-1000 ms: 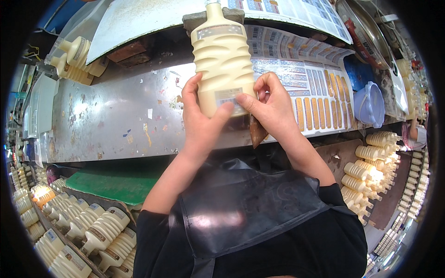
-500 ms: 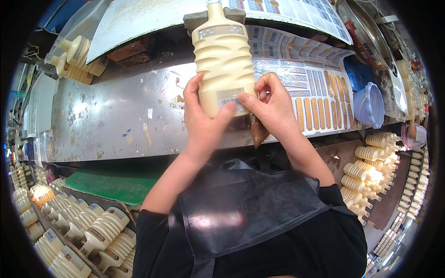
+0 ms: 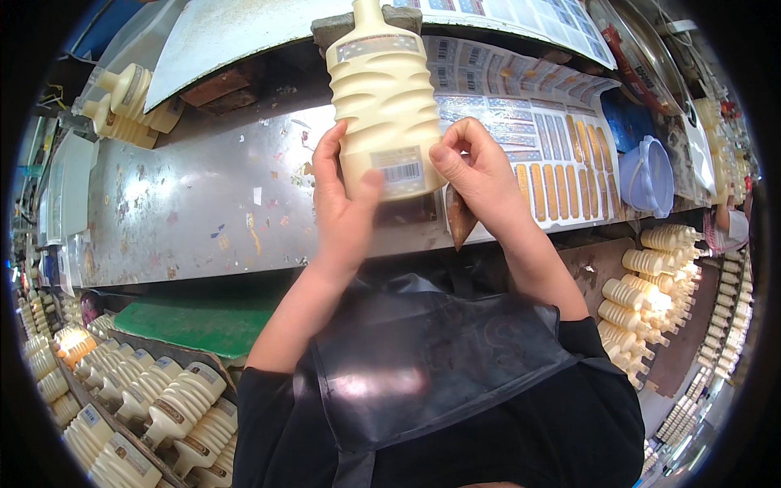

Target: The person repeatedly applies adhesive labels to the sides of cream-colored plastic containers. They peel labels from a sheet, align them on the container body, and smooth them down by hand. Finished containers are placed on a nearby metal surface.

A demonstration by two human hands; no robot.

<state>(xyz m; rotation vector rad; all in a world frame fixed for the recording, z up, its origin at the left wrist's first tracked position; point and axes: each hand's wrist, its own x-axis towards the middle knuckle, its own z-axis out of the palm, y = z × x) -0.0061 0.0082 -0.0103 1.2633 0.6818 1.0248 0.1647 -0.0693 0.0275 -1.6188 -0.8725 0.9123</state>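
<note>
A cream-coloured plastic bottle point(image 3: 382, 106) with wavy ridges leans with its neck away from me, against a grey block point(image 3: 325, 31). My left hand point(image 3: 338, 199) grips its lower left side, fingers along the edge and the blurred thumb on the front. At the lower right edge my right hand point(image 3: 480, 167) is closed, its thumb tip against the bottle and the other fingers curled. A clear barcode label point(image 3: 399, 169) sits low on the front, and a patterned strip label point(image 3: 378, 49) crosses the shoulder. Below the right hand a brown pointed piece point(image 3: 460, 218) sticks out.
Sheets of gold and silver labels point(image 3: 561, 191) lie right of the bottle on the metal table point(image 3: 179, 211). Beyond them stands a lavender bucket point(image 3: 648, 179). A white raised board point(image 3: 236, 37) spans the back. Cream bottles point(image 3: 183, 398) fill racks at lower left and right.
My right thumb has moved off the barcode label to the bottle's right edge. My left thumb has shifted left, uncovering more of the label. The bottle sits slightly further left in view.
</note>
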